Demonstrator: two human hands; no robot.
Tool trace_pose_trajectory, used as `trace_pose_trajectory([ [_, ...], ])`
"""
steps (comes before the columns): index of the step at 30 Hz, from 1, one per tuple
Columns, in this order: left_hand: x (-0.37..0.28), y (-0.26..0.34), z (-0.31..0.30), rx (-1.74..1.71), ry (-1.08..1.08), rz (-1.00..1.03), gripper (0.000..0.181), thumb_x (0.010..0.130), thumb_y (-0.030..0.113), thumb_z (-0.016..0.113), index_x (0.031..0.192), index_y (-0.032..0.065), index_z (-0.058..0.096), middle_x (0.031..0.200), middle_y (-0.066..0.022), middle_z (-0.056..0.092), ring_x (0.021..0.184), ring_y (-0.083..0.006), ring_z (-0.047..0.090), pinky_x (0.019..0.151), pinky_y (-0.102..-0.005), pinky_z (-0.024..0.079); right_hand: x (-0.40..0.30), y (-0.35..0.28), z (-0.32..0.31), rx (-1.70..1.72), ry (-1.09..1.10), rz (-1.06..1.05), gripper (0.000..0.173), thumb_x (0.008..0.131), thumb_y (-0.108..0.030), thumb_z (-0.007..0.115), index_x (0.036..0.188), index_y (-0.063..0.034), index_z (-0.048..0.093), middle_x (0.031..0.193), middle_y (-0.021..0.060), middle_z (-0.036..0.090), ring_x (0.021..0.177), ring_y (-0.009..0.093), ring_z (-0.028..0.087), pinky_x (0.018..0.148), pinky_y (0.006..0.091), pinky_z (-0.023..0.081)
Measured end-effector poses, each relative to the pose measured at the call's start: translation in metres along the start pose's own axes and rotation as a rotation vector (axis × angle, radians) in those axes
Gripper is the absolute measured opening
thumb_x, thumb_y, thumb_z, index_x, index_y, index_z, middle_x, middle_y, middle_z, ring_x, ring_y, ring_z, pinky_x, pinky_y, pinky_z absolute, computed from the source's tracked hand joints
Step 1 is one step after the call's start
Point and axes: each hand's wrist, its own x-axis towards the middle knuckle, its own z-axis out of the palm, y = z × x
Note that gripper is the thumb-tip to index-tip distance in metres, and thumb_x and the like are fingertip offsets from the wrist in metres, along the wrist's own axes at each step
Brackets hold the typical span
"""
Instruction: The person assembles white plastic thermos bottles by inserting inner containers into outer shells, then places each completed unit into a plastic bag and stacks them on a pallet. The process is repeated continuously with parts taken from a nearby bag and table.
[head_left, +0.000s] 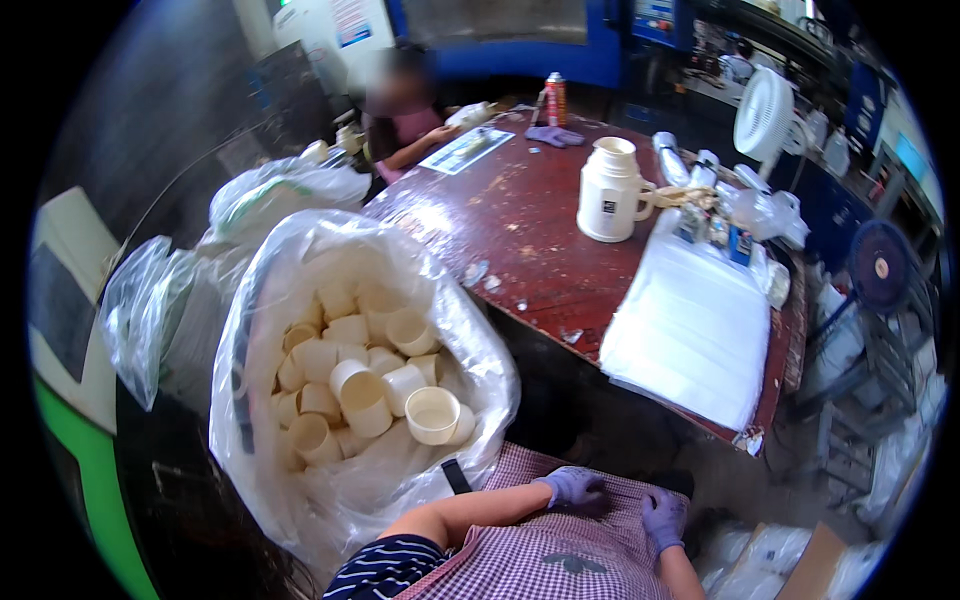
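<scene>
My left hand (574, 486), in a purple glove, rests on the lap of a checked apron (555, 547), its fingers curled and partly hidden. My right hand (664, 517), gloved alike, lies on the apron's other side; whether it pinches the cloth cannot be made out. To the left stands a large clear plastic bag (480, 352), its mouth wide, holding many cream plastic cups (361, 397). On the dark red table (517, 247) in front, a cream jug (611, 195) with a handle stands upright. A stack of clear plastic sheets or bags (686, 330) lies at the near right of the tabletop.
A person (405, 127) sits at the table's far left side. A spray can (555, 100), a purple glove (555, 136) and a printed sheet (466, 152) lie or stand farther back. Fans (763, 112) are at right; a cardboard box (814, 562) with wrapped items is at lower right.
</scene>
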Motion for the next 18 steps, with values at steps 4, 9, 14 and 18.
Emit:
trace_pose_trajectory([
  [4, 0.006, -0.01, 0.007, 0.013, 0.003, -0.015, 0.046, 0.091, 0.045, 0.05, 0.116, 0.0089, 0.062, 0.113, -0.0197, 0.064, 0.107, -0.0379, 0.06, 0.092, -0.0455, 0.046, 0.003, -0.002, -0.003, 0.048, -0.01, 0.016, 0.02, 0.083, -0.027, 0.062, 0.091, -0.0128, 0.072, 0.095, 0.0111, 0.07, 0.087, 0.03, 0.067, 0.078, 0.0394, 0.053],
  [9, 0.007, -0.001, -0.003, 0.002, -0.042, -0.059, 0.048, 0.091, 0.047, 0.05, 0.119, 0.0095, 0.061, 0.117, -0.0196, 0.063, 0.109, -0.0375, 0.059, 0.094, -0.0444, 0.046, 0.007, 0.005, -0.001, 0.07, 0.028, -0.028, 0.02, 0.083, -0.027, 0.061, 0.092, -0.0131, 0.073, 0.094, 0.0113, 0.071, 0.086, 0.03, 0.068, 0.078, 0.0396, 0.053],
  [14, 0.007, 0.007, -0.013, -0.025, -0.084, -0.07, 0.046, 0.091, 0.046, 0.051, 0.118, 0.0094, 0.062, 0.115, -0.0198, 0.064, 0.108, -0.0376, 0.059, 0.093, -0.0442, 0.046, 0.01, 0.022, 0.015, 0.083, 0.052, -0.03, 0.019, 0.083, -0.025, 0.063, 0.092, -0.0111, 0.072, 0.094, 0.0127, 0.07, 0.086, 0.031, 0.067, 0.077, 0.039, 0.053],
  [18, 0.006, -0.002, -0.006, -0.021, -0.025, -0.052, 0.044, 0.091, 0.043, 0.052, 0.116, 0.0091, 0.063, 0.114, -0.0199, 0.064, 0.107, -0.0375, 0.06, 0.092, -0.0446, 0.047, 0.013, 0.016, 0.012, 0.097, 0.025, -0.026, 0.018, 0.082, -0.023, 0.063, 0.091, -0.0091, 0.072, 0.093, 0.0136, 0.07, 0.085, 0.031, 0.067, 0.077, 0.0386, 0.053],
])
